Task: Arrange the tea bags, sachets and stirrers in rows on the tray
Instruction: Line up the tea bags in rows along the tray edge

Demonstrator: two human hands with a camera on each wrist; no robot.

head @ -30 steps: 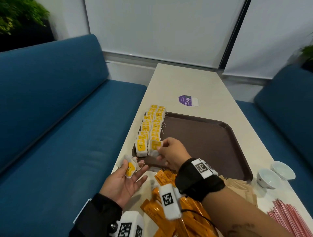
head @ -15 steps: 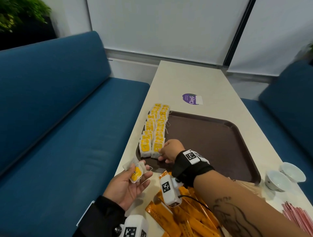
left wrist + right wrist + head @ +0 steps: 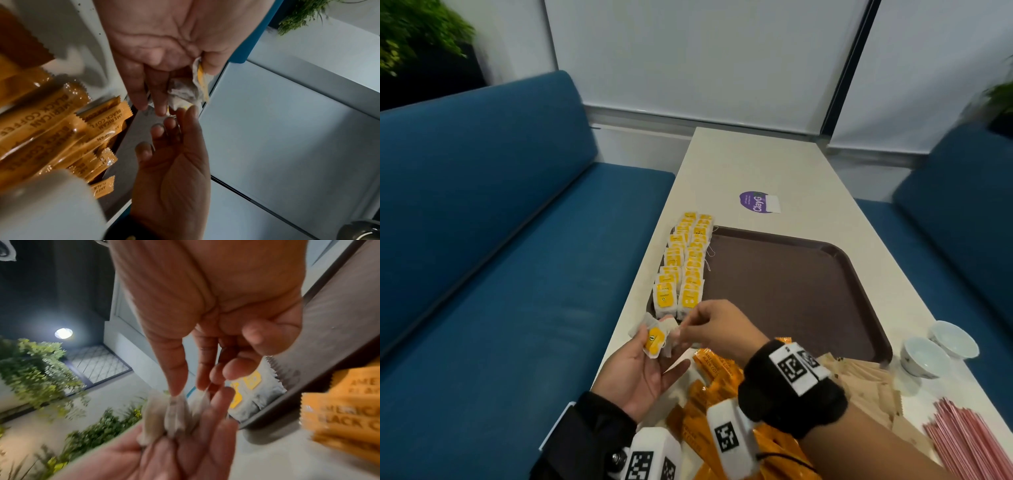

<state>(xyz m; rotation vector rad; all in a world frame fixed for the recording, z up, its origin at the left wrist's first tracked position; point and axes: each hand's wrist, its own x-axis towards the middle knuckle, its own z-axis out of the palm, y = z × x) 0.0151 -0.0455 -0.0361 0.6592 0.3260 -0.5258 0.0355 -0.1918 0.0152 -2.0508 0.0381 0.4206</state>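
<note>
The right hand (image 3: 714, 323), which a moment earlier had been down at the near end of the tea bag rows (image 3: 683, 263) on the tray (image 3: 791, 291), had come back off the tray to meet the left hand (image 3: 643, 370) just beyond the tray's 7 o'clock corner. The left hand lay palm up, thumb and fingers loosely curled round a small clutch of loose tea bags (image 3: 655, 337). The right hand's thumb and forefinger were closing in a pinch on the nearest bag of that clutch; the right wrist view showed the fingertips (image 3: 176, 391) on the paper edge, though whether the bag was fully gripped could not be told. This suggested the previous bag had been set down and the next was being drawn. Two rows of tea bags ran along the tray's 9 o'clock edge, from 7 toward 11 o'clock, with most of the tray bare. The orange coffee sachets (image 3: 709, 404), brown sachets (image 3: 873, 380) and pink stirrers (image 3: 969, 442) lay on the surface at the tray's 6 to 5 o'clock side, not yet arranged, so much of the task appeared to remain.
</note>
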